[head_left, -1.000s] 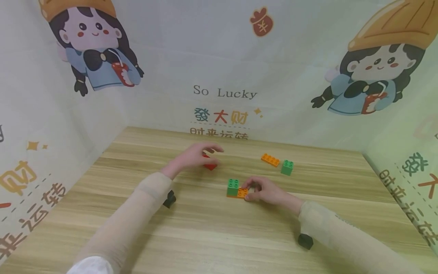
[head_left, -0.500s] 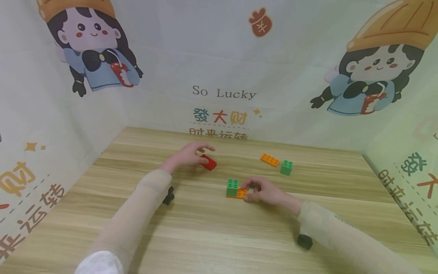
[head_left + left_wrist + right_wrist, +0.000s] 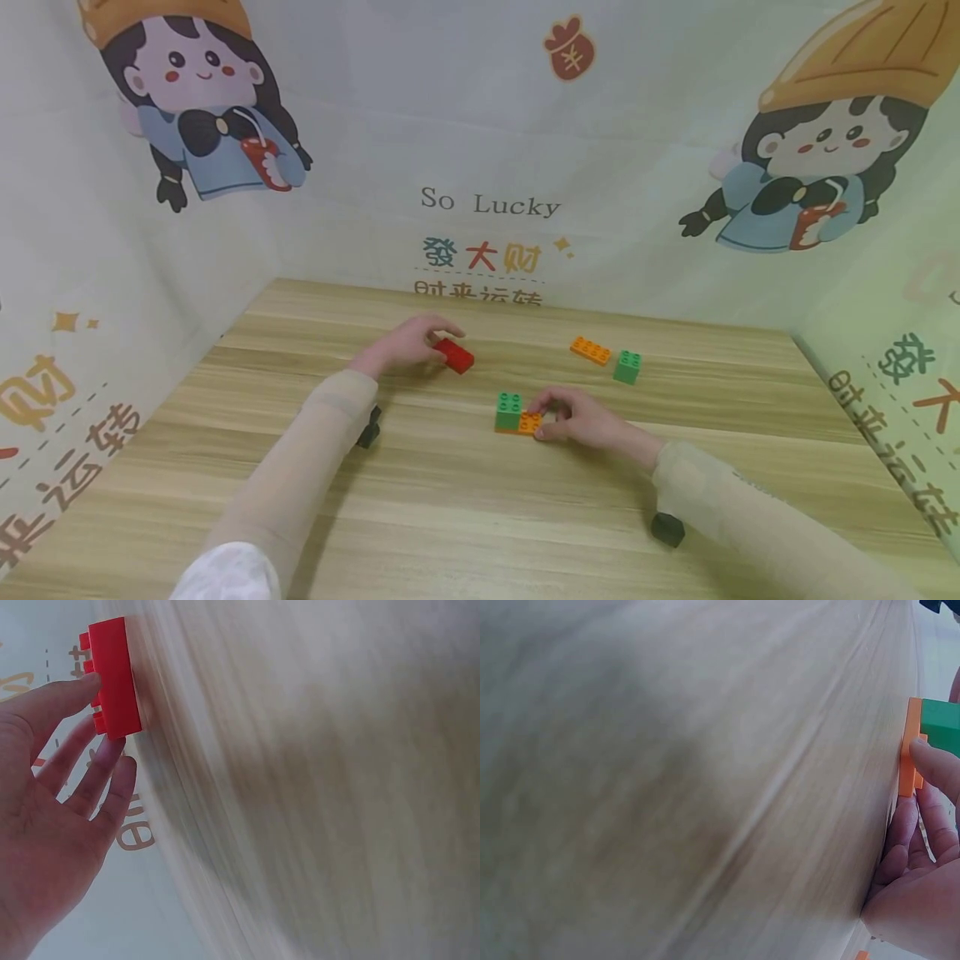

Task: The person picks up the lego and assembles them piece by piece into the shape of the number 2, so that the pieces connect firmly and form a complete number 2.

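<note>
The red building brick (image 3: 455, 356) sits on the wood-grain table (image 3: 465, 517), left of the other bricks. The cloth backdrop (image 3: 360, 225) reads "So Lucky" with "發大财" beneath; the next line, "时来运转", is cut off at its foot by the table's far edge. The left hand (image 3: 406, 342) has its thumb against the studded side of the red building brick, its other fingers loosely parted; whether they pinch it cannot be told, since some fingertips are hidden behind it. The right hand (image 3: 583, 418) pinches the flat orange brick (image 3: 530, 422) by one end, its thumb and fingers nearly closed; the green brick (image 3: 509, 410) covers the other end. In the right wrist view, both hand and green brick run off the frame.
</note>
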{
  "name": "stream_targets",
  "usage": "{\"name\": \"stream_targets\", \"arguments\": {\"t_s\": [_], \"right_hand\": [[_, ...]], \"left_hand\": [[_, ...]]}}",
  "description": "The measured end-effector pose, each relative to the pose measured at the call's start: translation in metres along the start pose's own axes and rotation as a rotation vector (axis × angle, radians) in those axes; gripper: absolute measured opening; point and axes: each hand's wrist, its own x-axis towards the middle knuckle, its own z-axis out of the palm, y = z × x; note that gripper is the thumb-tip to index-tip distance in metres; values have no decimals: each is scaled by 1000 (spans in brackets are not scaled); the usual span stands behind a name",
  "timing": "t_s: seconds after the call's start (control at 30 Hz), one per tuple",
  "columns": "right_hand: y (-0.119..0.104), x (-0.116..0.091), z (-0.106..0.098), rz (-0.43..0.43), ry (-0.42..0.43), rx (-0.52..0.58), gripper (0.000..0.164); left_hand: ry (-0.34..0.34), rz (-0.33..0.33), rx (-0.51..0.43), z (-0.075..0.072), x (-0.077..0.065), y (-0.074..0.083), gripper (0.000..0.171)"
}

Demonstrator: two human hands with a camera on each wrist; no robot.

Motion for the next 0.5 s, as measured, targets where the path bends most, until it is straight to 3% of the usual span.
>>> {"name": "stream_targets", "arguments": {"t_s": [0.5], "right_hand": [[1, 1, 1, -3, 2, 0, 29]], "left_hand": [[-37, -67, 71, 3, -2, -1, 44]]}}
